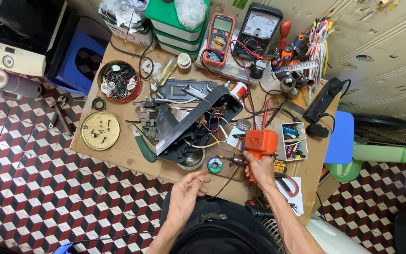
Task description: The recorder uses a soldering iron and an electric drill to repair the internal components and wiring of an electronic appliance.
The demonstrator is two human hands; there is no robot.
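The right hand (259, 170) is wrapped around the handle of an orange soldering gun (261, 143), its grip fully closed on it, with the gun's body standing just above the knuckles near the table's (128, 153) front edge. The gun's tip points toward nine o'clock, close to a small solder spool (214, 164) lying flat on the table.

The left hand (186, 194) hangs over the lap at about seven o'clock from the gun — palm up, fingers loosely curled, holding nothing.

At ten o'clock from the gun lies an opened black casing (198, 123), tilted, with red, blue and yellow wires showing inside it. A green-handled tool (144, 148) lies just left of the casing. Farther toward nine o'clock sits a brass dish (100, 130) with screws in it, and above that a red tin (119, 81) full of small parts.

At twelve o'clock, near the table's far edge, an orange multimeter (219, 38) stands beside a black analog meter (258, 29). A small parts box (292, 140) sits just right of the gun, at three o'clock.
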